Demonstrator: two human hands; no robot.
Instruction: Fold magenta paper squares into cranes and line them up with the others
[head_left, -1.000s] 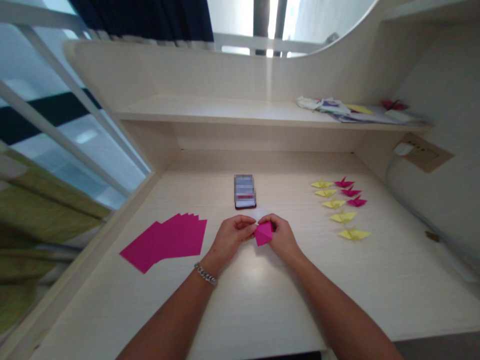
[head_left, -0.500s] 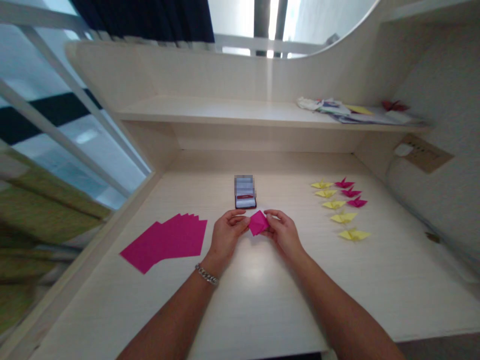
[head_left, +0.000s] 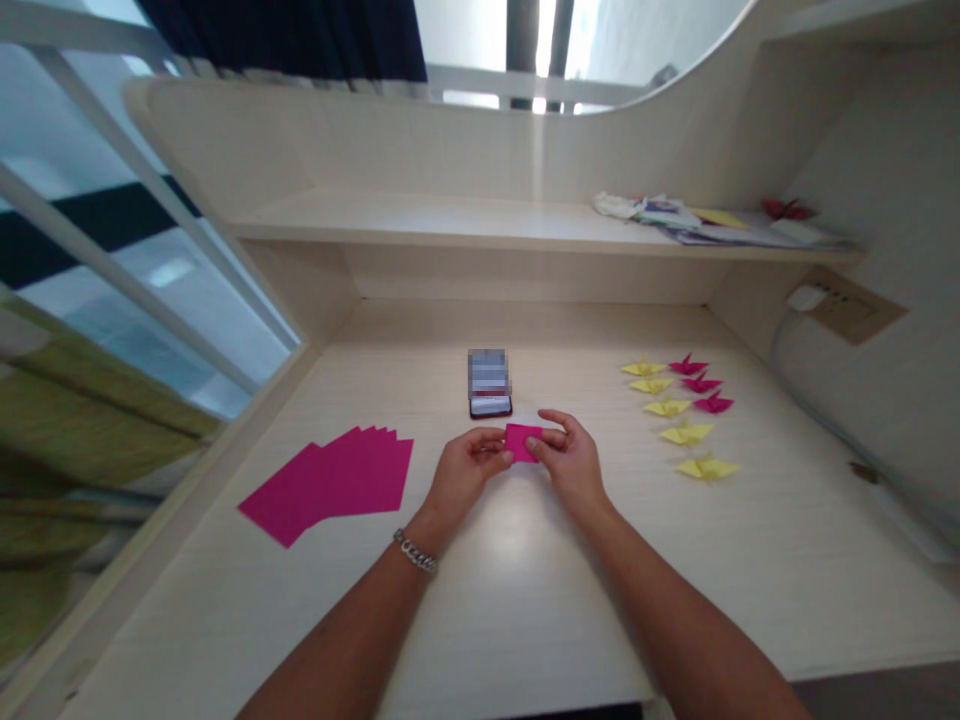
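Note:
A small folded square of pink origami paper (head_left: 523, 443) is held between both hands, just above the desk. My left hand (head_left: 466, 467) pinches its left edge between thumb and fingers. My right hand (head_left: 574, 456) grips the right side, with the thumb lying across the front and the index finger lifted. Behind the hands lies a phone (head_left: 490, 384), its screen blurred. Fanned-out sheets of pink paper (head_left: 337, 480) rest to the left of my left hand.
Right of the hands, several yellow paper cranes (head_left: 686, 434) stand in a column beside three pink paper cranes (head_left: 701, 384). A shelf (head_left: 420, 222) at the back carries papers (head_left: 720, 225). A cable (head_left: 817, 410) runs down the right wall from a socket (head_left: 851, 305).
The folded paper has turned from a diamond to a flat-sided square facing me. My right thumb has moved onto its front, and the right index finger has lifted.

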